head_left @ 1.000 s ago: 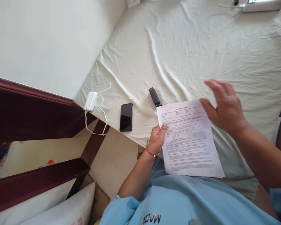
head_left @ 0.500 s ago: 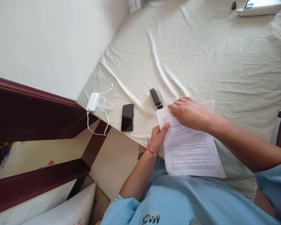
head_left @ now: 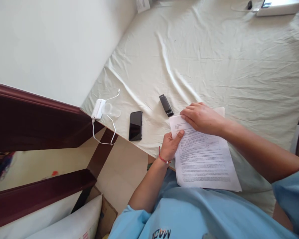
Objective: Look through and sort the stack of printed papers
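A stack of printed paper sheets (head_left: pixel 204 166) lies against my body at the near edge of the cloth-covered surface. My left hand (head_left: pixel 172 144) grips its left edge, thumb on top and fingers underneath. Across the top edge rests my right hand (head_left: pixel 201 118), its fingers bent over the upper left part of the sheets and closed on that edge. Just beyond the top left corner of the sheets is a black stapler (head_left: pixel 166 105). A black smartphone (head_left: pixel 135 126) lies farther left, near the edge.
A white charger (head_left: pixel 98 109) with a cable and a clear plastic piece (head_left: pixel 112 109) sits at the left corner. A white device (head_left: pixel 280 8) stands at the far right. Dark red wooden boards (head_left: pixel 35 122) and white sacks (head_left: pixel 72 219) are at lower left.
Both hands and the top of the sheets have shifted slightly to the right. My right hand still lies over the top edge. The stapler and phone stay in place.
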Motion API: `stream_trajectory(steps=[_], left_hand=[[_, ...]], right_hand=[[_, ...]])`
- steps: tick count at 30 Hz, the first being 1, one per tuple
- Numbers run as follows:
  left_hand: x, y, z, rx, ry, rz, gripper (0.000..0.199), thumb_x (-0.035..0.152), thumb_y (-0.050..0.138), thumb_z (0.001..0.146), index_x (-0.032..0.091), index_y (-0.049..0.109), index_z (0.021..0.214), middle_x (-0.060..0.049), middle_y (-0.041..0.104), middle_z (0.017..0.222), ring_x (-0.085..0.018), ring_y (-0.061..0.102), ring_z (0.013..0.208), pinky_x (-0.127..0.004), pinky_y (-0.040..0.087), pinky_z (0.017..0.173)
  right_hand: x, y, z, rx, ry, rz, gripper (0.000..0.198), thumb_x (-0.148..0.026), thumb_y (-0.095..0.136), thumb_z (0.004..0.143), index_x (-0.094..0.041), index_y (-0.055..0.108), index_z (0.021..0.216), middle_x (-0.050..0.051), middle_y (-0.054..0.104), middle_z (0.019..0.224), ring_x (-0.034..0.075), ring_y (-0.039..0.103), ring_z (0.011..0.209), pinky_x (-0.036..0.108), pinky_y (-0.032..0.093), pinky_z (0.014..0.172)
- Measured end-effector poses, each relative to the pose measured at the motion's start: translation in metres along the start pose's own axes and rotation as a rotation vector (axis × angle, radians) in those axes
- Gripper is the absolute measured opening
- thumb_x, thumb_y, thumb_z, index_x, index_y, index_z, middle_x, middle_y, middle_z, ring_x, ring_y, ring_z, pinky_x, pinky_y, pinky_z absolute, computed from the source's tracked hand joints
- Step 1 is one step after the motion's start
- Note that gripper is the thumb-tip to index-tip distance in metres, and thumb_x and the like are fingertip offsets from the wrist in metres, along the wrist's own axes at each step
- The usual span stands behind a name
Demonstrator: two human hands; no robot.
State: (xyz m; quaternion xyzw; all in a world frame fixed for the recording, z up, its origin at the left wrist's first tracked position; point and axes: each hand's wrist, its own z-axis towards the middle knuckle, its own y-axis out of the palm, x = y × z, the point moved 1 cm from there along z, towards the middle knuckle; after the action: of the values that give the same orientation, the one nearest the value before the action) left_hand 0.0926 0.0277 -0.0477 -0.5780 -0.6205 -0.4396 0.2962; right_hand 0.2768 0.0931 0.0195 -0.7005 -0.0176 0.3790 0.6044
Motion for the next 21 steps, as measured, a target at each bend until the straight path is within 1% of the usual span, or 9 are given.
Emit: stream_trajectory(steps=[2,3,6,7,9,11,14,17,21], left_hand=[[0.001,0.000,0.002,0.012,0.002,0.021,0.058,0.061,0.093,0.069,0.011,0.083,0.096,-0.011,0.081,0.092,-0.022,0.072,0.081,-0.032,0.055,0.078],[0.001,0.000,0.003,0.013,0.000,0.028,0.057,0.060,0.093,0.069,0.011,0.083,0.096,-0.011,0.081,0.093,-0.021,0.072,0.081,-0.032,0.055,0.078],[0.003,0.000,0.004,0.005,-0.001,0.058,0.055,0.060,0.092,0.070,0.011,0.083,0.093,-0.010,0.080,0.091,-0.021,0.070,0.079,-0.032,0.054,0.076],[0.004,0.000,0.004,0.010,0.006,0.080,0.054,0.060,0.092,0.070,0.011,0.082,0.091,-0.010,0.079,0.088,-0.020,0.069,0.078,-0.031,0.053,0.074],[0.005,0.001,0.004,0.025,0.026,0.139,0.052,0.060,0.091,0.071,0.011,0.081,0.085,-0.007,0.077,0.082,-0.019,0.066,0.074,-0.030,0.050,0.070],[0.006,0.001,0.004,0.026,0.040,0.193,0.050,0.060,0.090,0.072,0.011,0.080,0.081,-0.006,0.075,0.077,-0.018,0.064,0.071,-0.029,0.048,0.067],[0.008,0.002,0.003,0.006,0.049,0.236,0.048,0.059,0.088,0.075,0.012,0.079,0.080,-0.006,0.075,0.078,-0.019,0.064,0.073,-0.030,0.048,0.068],[0.010,0.004,0.001,0.003,0.061,0.253,0.049,0.059,0.088,0.075,0.012,0.079,0.082,-0.007,0.075,0.080,-0.021,0.066,0.075,-0.031,0.049,0.071],[0.007,0.006,-0.004,0.018,0.075,0.160,0.062,0.073,0.077,0.080,0.013,0.078,0.094,-0.009,0.078,0.088,-0.022,0.068,0.081,-0.031,0.052,0.073]], right_hand=[[0.000,0.000,0.003,-0.046,-0.049,0.002,0.035,-0.029,0.038,0.109,-0.018,0.070,0.097,0.011,0.074,0.096,0.026,0.065,0.093,0.040,0.042,0.090],[-0.001,0.000,0.004,-0.047,-0.068,0.011,0.036,-0.029,0.038,0.109,-0.018,0.071,0.099,0.011,0.074,0.097,0.026,0.065,0.093,0.040,0.042,0.091],[-0.002,0.000,0.006,0.075,-0.097,-0.008,0.035,-0.030,0.039,0.109,-0.017,0.071,0.117,0.013,0.075,0.110,0.029,0.064,0.104,0.042,0.041,0.096],[-0.003,0.000,0.006,0.102,-0.113,-0.031,0.035,-0.029,0.040,0.109,-0.017,0.071,0.119,0.013,0.074,0.111,0.029,0.063,0.105,0.043,0.040,0.098],[-0.006,0.003,0.007,0.087,-0.152,-0.067,0.034,-0.026,0.041,0.108,-0.015,0.072,0.115,0.014,0.074,0.107,0.029,0.062,0.103,0.044,0.039,0.100],[-0.009,0.005,0.009,0.062,-0.169,-0.066,0.032,-0.024,0.042,0.107,-0.015,0.072,0.109,0.013,0.074,0.102,0.027,0.062,0.099,0.042,0.038,0.099],[-0.012,0.006,0.012,0.101,-0.110,-0.026,0.028,-0.024,0.044,0.107,-0.017,0.071,0.107,0.012,0.074,0.100,0.026,0.062,0.096,0.040,0.037,0.093],[-0.011,0.007,0.018,0.068,-0.030,0.051,0.027,-0.023,0.046,0.106,-0.017,0.069,0.097,0.010,0.074,0.095,0.024,0.063,0.092,0.039,0.036,0.088],[-0.007,0.010,0.026,0.014,0.037,0.134,0.029,-0.023,0.043,0.107,-0.017,0.068,0.097,0.009,0.076,0.100,0.022,0.065,0.091,0.036,0.037,0.086]])
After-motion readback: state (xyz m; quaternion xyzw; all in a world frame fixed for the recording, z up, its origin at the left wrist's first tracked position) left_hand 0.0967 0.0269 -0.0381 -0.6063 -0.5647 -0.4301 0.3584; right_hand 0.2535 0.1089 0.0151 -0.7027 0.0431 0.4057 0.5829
